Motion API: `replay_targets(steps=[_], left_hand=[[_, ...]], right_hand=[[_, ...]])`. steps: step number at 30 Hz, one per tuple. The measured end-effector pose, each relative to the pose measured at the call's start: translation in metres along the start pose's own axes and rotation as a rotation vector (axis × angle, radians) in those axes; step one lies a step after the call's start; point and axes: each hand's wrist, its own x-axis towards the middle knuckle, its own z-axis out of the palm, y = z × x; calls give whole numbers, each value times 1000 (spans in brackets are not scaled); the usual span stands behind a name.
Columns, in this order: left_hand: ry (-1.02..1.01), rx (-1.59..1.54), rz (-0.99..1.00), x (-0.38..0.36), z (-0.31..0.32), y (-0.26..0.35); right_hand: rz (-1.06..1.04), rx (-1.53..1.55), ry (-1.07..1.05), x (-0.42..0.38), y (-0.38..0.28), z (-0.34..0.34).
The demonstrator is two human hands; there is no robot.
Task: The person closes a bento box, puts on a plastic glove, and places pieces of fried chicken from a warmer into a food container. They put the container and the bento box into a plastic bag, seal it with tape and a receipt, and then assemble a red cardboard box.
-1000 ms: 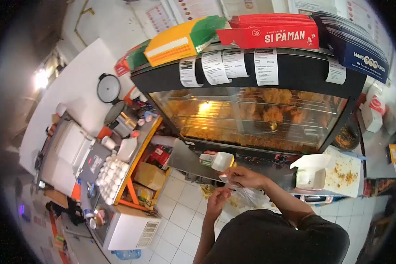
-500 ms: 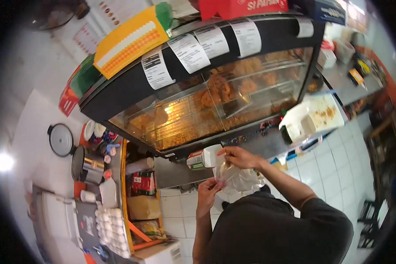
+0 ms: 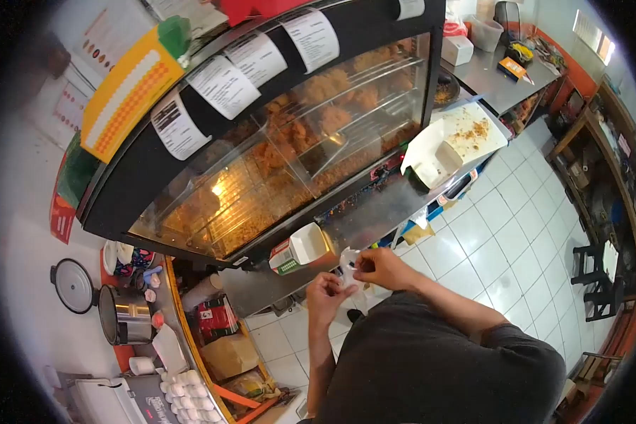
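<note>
A clear plastic bag (image 3: 348, 263), bunched up small, is pinched between my two hands in front of my body. My left hand (image 3: 326, 295) grips its lower left side with closed fingers. On the other side, my right hand (image 3: 383, 268) has thumb and fingers pressed together on the plastic. Just beyond my hands, an open paper food box (image 3: 309, 245), white inside with red and green printing outside, stands on the metal counter (image 3: 364, 212). I cannot make out anything inside the bag.
A glass warming cabinet (image 3: 261, 198) with fried chicken stands behind the counter. To the right is a white tray (image 3: 466, 152) with crumbs. Left are a steel pot (image 3: 131, 316), a lid (image 3: 75, 285) and stacked white cups (image 3: 187, 396). Black stools (image 3: 601, 286) stand on the tiled floor.
The bag, spread out and hanging before, is now gathered between my fingers. The food box is now apart from my hands, on the counter. My view has swung to the right.
</note>
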Motion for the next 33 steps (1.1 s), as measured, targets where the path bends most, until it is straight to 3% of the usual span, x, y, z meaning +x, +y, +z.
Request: replay_targets(steps=[1,3,5,7,8,13,16,19,21,24,25,27,29,33], left_hand=[[-1,6,-8,0,4,5],[225,343,262,4,14,23],[265,489,335,12,32,38],[342,691,597,25,45,50],[255,614,471,27,46,56],[183,788,487,40,74,113],[199,786,439,45,91,157],[157,638,365,33,96,211],[180,595,523,21,97,245],[226,558,542,7,106,272],[230,557,528,9,110,272],[309,623,664,21,122,271],[273,609,657,44,135,267],[102,737,652,70,167,242]], right_hand=[[4,9,-2,-1,-1,-7],[-118,-187,97,-2,-5,-23],[-127,-135,57,2,3,-34],[-104,-101,41,6,-7,-55],[-75,-123,-22,8,-13,-69],[-247,-250,-15,14,-15,-111],[-384,-237,302,12,-41,-136],[-481,-200,257,-7,-81,-171],[-532,-213,233,-27,-104,-193],[-655,-191,238,-45,-130,-215],[-649,-188,225,-48,-131,-217],[-442,-186,295,-50,-135,-220],[-422,-500,586,-39,-124,-219],[-318,-202,395,-34,-92,-206]])
